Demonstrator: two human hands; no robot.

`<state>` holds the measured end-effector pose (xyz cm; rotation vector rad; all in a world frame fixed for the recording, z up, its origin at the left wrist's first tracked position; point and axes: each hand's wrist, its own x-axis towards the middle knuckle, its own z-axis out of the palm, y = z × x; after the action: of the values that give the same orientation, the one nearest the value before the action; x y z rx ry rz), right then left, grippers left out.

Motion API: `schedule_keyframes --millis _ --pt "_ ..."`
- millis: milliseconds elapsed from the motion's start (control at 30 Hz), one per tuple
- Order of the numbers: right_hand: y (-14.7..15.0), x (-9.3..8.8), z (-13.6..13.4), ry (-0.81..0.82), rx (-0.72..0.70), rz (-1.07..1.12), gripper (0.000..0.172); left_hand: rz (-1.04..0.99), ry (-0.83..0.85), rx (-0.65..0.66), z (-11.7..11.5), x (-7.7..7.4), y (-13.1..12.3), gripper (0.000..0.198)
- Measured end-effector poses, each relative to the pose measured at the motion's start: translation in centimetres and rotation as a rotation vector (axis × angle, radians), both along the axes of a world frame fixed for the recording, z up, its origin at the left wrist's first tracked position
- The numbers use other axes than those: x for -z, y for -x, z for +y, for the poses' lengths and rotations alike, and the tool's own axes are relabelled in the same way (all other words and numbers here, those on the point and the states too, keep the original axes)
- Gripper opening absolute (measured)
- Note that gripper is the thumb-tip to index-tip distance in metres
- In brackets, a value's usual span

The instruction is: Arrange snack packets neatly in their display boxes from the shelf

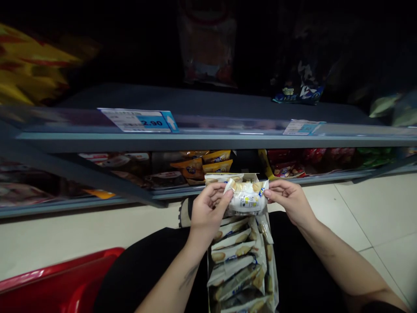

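Note:
A small white snack packet (pixel 248 198) is stretched between both hands over an open box. My left hand (pixel 210 206) pinches its left end between thumb and fingers. The right end is held by my right hand (pixel 288 198), thumb below and fingers above. Beneath and nearer to me, the box (pixel 276 282) rests between my legs, filled with several similar packets (pixel 233 254) standing in a row. Another packet lies at the box's far end, just behind the held one.
Ahead runs a store shelf (pixel 208 142) with price labels (pixel 150 121). Orange packets (pixel 192 168) and red packets (pixel 286 168) sit on the bottom level. A red basket (pixel 58 278) stands at the lower left on the tiled floor (pixel 384 208).

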<state>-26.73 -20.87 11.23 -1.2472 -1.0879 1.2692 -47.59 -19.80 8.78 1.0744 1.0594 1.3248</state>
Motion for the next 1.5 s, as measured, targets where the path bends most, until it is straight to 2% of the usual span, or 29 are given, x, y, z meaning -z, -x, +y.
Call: schedule_keyframes --millis 267,467,567,633,667,733,800,867,933,1033,1200,1267,1333,1433,1500 --pt "0.1 0.4 0.1 -0.094 -0.008 -0.083 0.024 0.081 -0.107 -0.177 0.1 -0.1 0.7 0.019" --pt "-0.4 0.2 0.2 -0.188 0.074 -0.089 0.018 -0.026 -0.125 -0.324 -0.3 -0.2 0.7 0.022" --pt "-0.7 0.3 0.4 -0.219 -0.108 -0.086 0.031 -0.168 -0.111 -0.318 -0.8 -0.6 0.6 0.030" --pt "-0.7 0.6 0.6 -0.173 -0.257 -0.098 0.036 -0.233 -0.075 -0.276 -0.9 -0.9 0.7 0.035" --pt "-0.7 0.7 0.6 -0.142 -0.286 -0.104 0.032 -0.245 -0.062 -0.256 -0.8 -1.0 0.8 0.036" --pt "-0.4 1.0 0.6 -0.090 -0.250 -0.087 0.025 -0.215 -0.066 -0.185 -0.6 -1.2 1.2 0.033" --pt "-0.1 1.2 0.6 -0.063 -0.164 -0.035 0.027 -0.094 -0.110 -0.067 -0.2 -1.2 2.0 0.031" --pt "0.1 1.2 0.7 -0.046 -0.101 0.013 0.029 0.119 -0.172 0.060 0.3 -1.2 3.0 0.030" --pt "0.2 1.1 0.8 -0.023 -0.070 0.032 0.031 0.337 -0.233 0.107 0.5 -1.2 3.8 0.025" --pt "-0.1 0.9 0.9 -0.029 -0.060 -0.013 0.031 0.526 -0.327 0.039 0.6 -1.6 4.4 0.025" --pt "-1.0 0.6 1.2 -0.230 0.020 -0.223 0.023 0.686 -0.573 -0.100 0.2 -2.1 4.4 0.021" --pt "-1.3 0.6 1.4 -0.152 0.028 -0.192 0.029 0.803 -0.728 -0.169 -0.3 -2.1 4.3 0.018" --pt "-1.4 0.6 1.2 0.022 -0.025 -0.083 0.042 0.936 -0.917 -0.162 -0.9 -2.2 3.9 0.013" --pt "-1.1 0.5 0.4 0.197 -0.163 0.089 0.066 1.051 -1.180 -0.003 -1.9 -2.1 2.3 0.011" --pt "-0.7 0.2 -0.2 0.176 -0.179 0.142 0.066 1.079 -1.253 0.110 -2.4 -1.9 0.9 0.017"
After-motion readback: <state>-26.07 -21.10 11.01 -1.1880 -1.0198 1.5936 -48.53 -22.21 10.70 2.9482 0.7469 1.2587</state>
